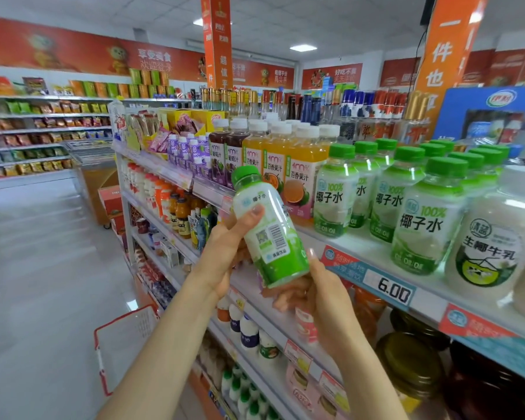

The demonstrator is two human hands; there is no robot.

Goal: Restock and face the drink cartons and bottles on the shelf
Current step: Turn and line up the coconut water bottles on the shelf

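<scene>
Left hand (225,250) and right hand (325,298) both grip the tilted coconut-water bottle (269,231): smooth clear plastic, ribbed green cap, barcode side up. Held before top shelf (367,248), near matching bottles (419,213) labelled "100% 椰子水". Price tag (394,291): 6.00.

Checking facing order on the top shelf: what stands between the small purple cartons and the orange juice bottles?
In the head view, dark grape juice bottles with white caps stand between the purple cartons and the orange juice bottles.
</scene>
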